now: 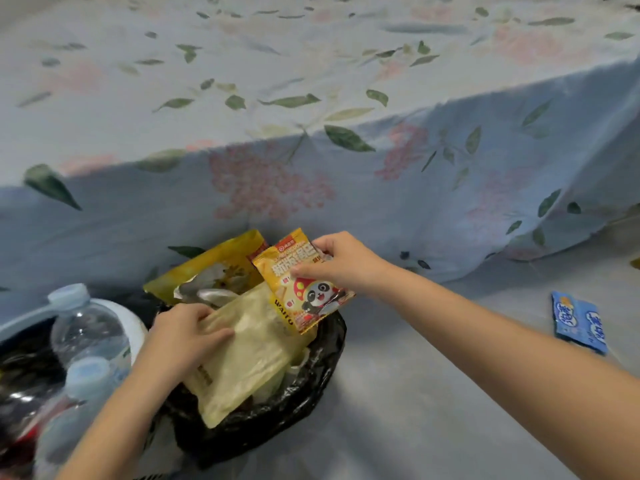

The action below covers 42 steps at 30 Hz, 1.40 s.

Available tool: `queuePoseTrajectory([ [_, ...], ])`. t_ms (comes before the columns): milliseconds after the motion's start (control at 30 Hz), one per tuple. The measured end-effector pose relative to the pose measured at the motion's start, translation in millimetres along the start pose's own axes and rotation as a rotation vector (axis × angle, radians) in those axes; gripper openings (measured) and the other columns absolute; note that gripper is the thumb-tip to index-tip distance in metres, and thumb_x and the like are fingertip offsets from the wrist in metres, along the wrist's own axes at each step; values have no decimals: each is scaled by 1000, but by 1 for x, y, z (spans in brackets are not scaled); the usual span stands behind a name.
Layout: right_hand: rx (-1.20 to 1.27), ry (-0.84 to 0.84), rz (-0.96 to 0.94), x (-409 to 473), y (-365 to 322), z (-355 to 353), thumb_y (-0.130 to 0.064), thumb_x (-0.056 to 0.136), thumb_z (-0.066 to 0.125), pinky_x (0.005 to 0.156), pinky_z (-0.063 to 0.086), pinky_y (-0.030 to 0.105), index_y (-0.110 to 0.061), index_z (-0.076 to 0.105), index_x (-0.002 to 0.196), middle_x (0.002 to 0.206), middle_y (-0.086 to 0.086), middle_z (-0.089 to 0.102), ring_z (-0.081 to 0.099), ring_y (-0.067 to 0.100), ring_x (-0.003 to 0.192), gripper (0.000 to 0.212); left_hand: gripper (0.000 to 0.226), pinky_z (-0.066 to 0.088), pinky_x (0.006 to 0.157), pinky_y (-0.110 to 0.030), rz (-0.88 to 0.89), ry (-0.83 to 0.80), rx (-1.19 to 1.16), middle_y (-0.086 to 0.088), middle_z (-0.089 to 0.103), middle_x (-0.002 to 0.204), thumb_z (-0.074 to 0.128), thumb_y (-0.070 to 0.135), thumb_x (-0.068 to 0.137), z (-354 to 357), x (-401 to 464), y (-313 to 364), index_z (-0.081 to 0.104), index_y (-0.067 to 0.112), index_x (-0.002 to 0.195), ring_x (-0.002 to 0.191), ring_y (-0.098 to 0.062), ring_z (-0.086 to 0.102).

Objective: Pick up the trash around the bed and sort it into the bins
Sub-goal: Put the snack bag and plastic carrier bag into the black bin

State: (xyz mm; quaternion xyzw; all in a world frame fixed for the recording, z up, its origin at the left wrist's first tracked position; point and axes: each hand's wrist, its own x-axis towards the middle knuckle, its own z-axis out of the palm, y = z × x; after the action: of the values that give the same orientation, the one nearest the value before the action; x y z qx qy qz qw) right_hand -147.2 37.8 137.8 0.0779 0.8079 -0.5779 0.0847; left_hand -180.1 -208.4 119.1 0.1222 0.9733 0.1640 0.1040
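A bin lined with a black bag (322,368) stands on the floor against the bed. My right hand (341,261) holds an orange snack packet with a panda picture (304,292) by its top edge, right over the bin. My left hand (183,336) grips a pale yellow pouch (246,358) that lies tilted across the bin's opening. A yellow foil bag (211,271) sticks up at the bin's far side. A blue wrapper (578,322) lies flat on the floor to the right.
A second bin with a white rim (133,323) at the left holds clear plastic bottles (88,327) with pale blue caps. The bed's flowered sheet (381,168) hangs down to the floor behind both bins. Grey floor (433,393) spreads to the right.
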Motion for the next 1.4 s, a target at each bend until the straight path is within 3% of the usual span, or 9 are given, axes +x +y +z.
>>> queuePoseTrajectory([
  [233, -204, -107, 63, 33, 10, 46, -30, 77, 76, 84, 57, 38, -6, 74, 93, 95, 7, 76, 71, 17, 88, 29, 36, 37, 51, -27, -69, -177, 73, -1, 57, 63, 78, 41, 69, 19, 49, -11, 52, 18, 61, 60, -18, 56],
  [400, -561, -198, 58, 44, 18, 72, -32, 77, 76, 51, 37, 23, -16, 59, 62, 66, 0, 60, 53, 11, 62, 27, 24, 56, 77, -36, -180, -245, 129, 0, 65, 81, 78, 45, 65, 22, 64, -21, 67, 27, 78, 84, -24, 64],
  [533, -773, -177, 50, 45, 23, 88, -35, 75, 77, 44, 29, 26, -16, 41, 56, 61, -1, 44, 42, 13, 54, 45, 26, 57, 81, -40, -171, -254, 167, -2, 67, 88, 75, 38, 69, 16, 64, -19, 71, 24, 91, 87, -25, 64],
  [600, -795, -139, 39, 41, 20, 83, -37, 73, 78, 46, 35, 27, -13, 48, 61, 65, 2, 50, 48, 16, 58, 41, 25, 56, 81, -40, -146, -181, 214, -1, 68, 94, 72, 40, 74, 6, 55, -9, 70, 26, 95, 90, -25, 65],
  [700, -832, -66, -39, 25, 12, 63, -38, 77, 74, 72, 54, 39, -8, 60, 101, 97, 10, 64, 61, 28, 89, 41, 30, 54, 80, -39, -87, 1, 289, 0, 69, 105, 66, 50, 79, -18, 34, 17, 67, 32, 101, 98, -28, 64],
  [833, -755, 142, -165, -15, 13, 9, -34, 85, 63, 83, 51, 40, -12, 61, 109, 107, 9, 67, 60, 28, 102, 33, 22, 56, 79, -41, 178, 127, 111, 3, 74, 95, 69, 44, 80, -36, 20, 76, 70, 29, 96, 95, -27, 67],
  [1033, -816, 279, 310, -117, 104, -116, -29, 88, 57, 84, 50, 33, -14, 67, 103, 104, 6, 70, 61, 25, 101, 23, 11, 55, 81, -39, 638, -120, -26, 13, 65, 73, 66, 36, 82, 35, 33, 217, 70, 27, 87, 86, -19, 67],
  [1133, -744, 357, 605, -180, 169, -167, -29, 88, 58, 89, 46, 29, -14, 66, 110, 109, 4, 69, 61, 23, 107, 28, 13, 55, 82, -36, 775, -293, 28, 11, 70, 85, 63, 38, 84, 100, 31, 278, 70, 28, 90, 90, -16, 66],
  [1400, -298, 785, 1005, -270, 323, -230, -37, 75, 75, 87, 45, 26, -12, 68, 109, 114, 9, 69, 63, 24, 106, 42, 20, 45, 76, -21, 758, -613, 130, 0, 75, 99, 64, 32, 84, 243, 38, 351, 75, 19, 93, 98, -17, 67],
])
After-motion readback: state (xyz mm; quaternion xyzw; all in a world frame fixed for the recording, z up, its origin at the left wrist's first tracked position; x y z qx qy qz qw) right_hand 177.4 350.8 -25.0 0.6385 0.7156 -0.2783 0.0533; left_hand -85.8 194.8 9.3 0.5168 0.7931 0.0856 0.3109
